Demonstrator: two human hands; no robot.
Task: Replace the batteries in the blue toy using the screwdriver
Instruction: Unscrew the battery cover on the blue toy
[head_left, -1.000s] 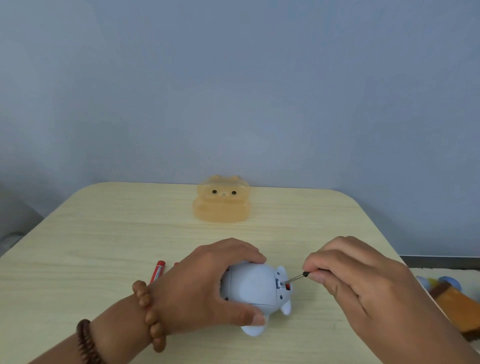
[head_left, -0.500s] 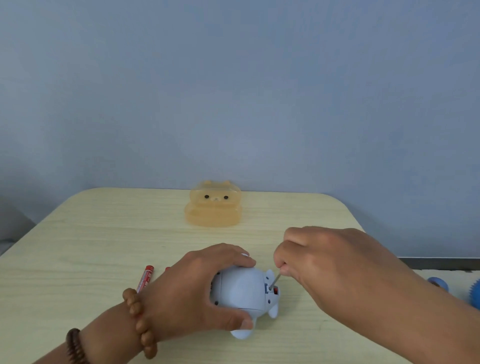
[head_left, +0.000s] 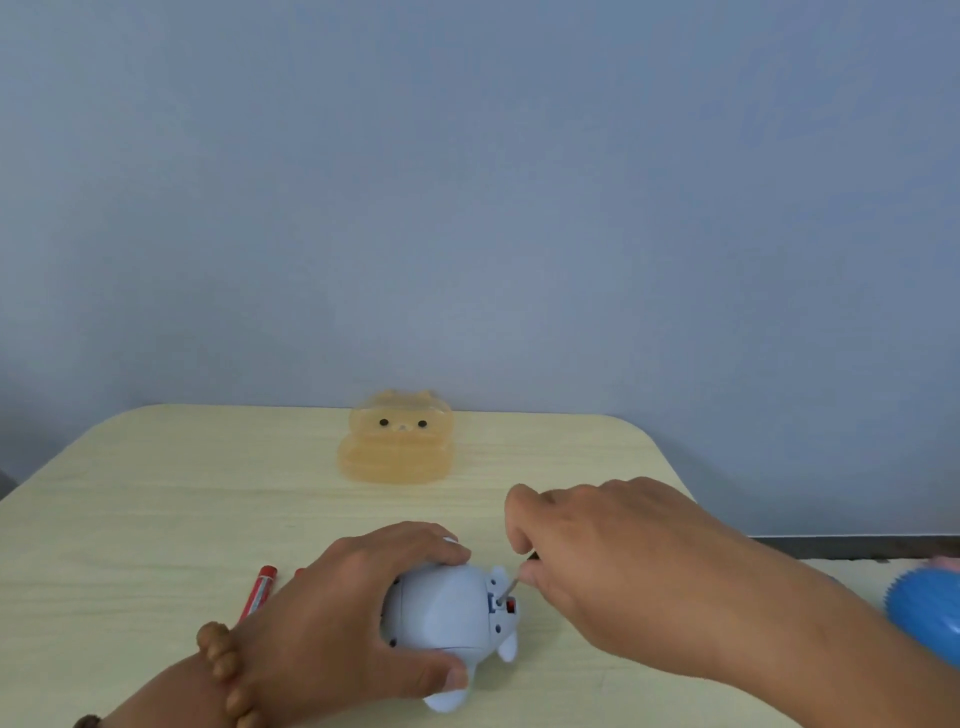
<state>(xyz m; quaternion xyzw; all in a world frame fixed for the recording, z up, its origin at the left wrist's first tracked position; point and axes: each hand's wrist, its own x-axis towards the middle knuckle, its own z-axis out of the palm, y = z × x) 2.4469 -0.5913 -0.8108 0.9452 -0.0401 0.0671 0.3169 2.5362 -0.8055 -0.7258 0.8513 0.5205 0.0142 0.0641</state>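
Gripping the toy (head_left: 447, 618) at my 6 o'clock, near the table's (head_left: 156, 493) front edge, my left hand (head_left: 332, 623) curls over it, fingers on the far side and thumb on the near side, pinning it down. At the toy's 3 o'clock my right hand (head_left: 597, 561) is closed round the screwdriver (head_left: 511, 586). Only a short length of thin shaft shows below the fingers, slanting down into a small recess on the toy's right end, beside a red spot. Whether the tip sits in a screw head is too small to tell.

I judge this to be the cover screw being worked, so the task is early. The cover looks to be in place and I see no cells out of the toy, so opening it, swapping the cells and screwing it shut are all left.

At the toy's 9 o'clock what looks like a red battery (head_left: 260, 592) lies on the table, partly hidden by my wrist. Out at 3 o'clock, past the table's edge, sits a blue ball (head_left: 924, 608). At 12 o'clock, well apart near the far edge, stands an orange box (head_left: 397, 441) with a bear face
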